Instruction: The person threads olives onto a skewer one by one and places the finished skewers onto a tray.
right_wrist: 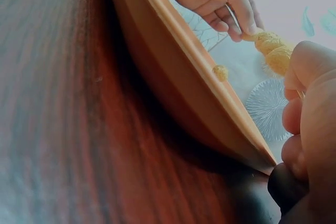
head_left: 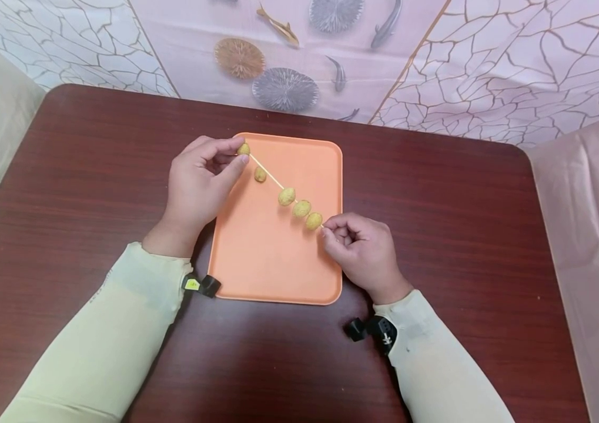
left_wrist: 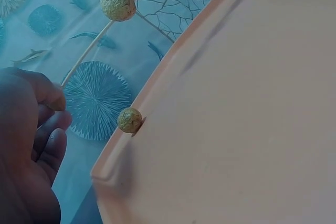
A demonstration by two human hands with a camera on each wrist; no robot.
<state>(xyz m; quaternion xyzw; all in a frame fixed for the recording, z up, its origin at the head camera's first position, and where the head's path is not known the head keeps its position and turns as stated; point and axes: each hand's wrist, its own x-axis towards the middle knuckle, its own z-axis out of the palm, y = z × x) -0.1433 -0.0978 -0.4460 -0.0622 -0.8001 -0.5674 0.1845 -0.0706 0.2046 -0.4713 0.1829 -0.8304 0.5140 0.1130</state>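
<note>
A thin wooden skewer (head_left: 266,169) slants over the orange tray (head_left: 273,264), held between both hands. Three small wrinkled yellow balls, one of them the middle ball (head_left: 302,208), are threaded close together near its right end. My left hand (head_left: 201,176) pinches another yellow ball (head_left: 244,148) between thumb and fingers at the skewer's far left end. With thumb and forefinger, my right hand (head_left: 365,249) grips the skewer's near end, just beyond the threaded balls. A loose yellow ball (left_wrist: 129,120) lies on the tray by its edge, below the skewer.
The tray lies on a dark reddish-brown table (head_left: 447,235). Behind the table hangs a patterned cloth (head_left: 341,59), with plain cloth (head_left: 590,235) along the right side. Black cameras, such as the left wrist camera (head_left: 209,286), sit on both wrists.
</note>
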